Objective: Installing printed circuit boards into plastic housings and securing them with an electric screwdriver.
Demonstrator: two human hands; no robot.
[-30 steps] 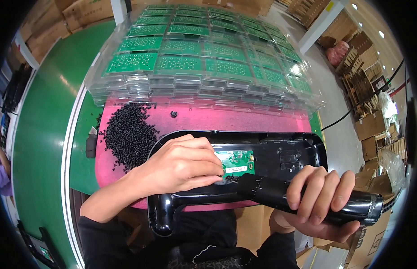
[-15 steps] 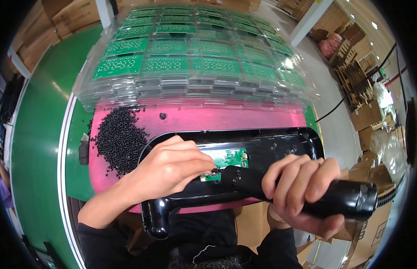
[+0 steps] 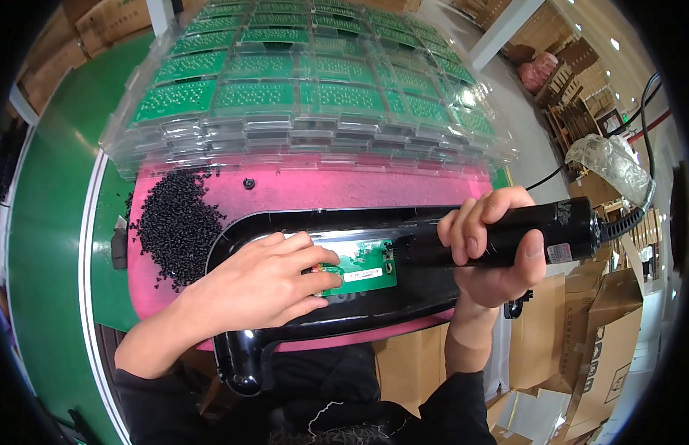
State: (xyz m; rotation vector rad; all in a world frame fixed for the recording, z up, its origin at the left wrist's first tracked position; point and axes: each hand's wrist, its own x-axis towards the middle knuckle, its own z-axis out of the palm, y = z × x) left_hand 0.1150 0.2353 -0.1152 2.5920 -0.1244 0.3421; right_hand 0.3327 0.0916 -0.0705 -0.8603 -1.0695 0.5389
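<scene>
My right hand [image 3: 492, 245] is wrapped round a black electric screwdriver [image 3: 559, 226], which lies nearly level and points left. Its dark tip reaches the right end of a green circuit board [image 3: 370, 271]; the exact contact is hard to make out. With fingers apart, my left hand [image 3: 263, 285] rests its fingertips on the board's left end. The board sits inside a glossy black plastic housing [image 3: 300, 220], a long tray-like shell with a rounded stub [image 3: 244, 363] at its near left. Part of the board is hidden under my left fingers.
A pile of small black screws [image 3: 177, 230] lies left on the pink mat [image 3: 315, 193], with a small black ring [image 3: 249, 183] beside it. Stacked clear trays [image 3: 285, 141] of green boards stand behind. Cardboard boxes [image 3: 589, 348] are at the right; a cable [image 3: 622, 222] trails from the screwdriver.
The screwdriver's tip has gone from my left fingertips to the board's right end, with my right hand raised. My left fingers have spread from a pinch and now touch the board.
</scene>
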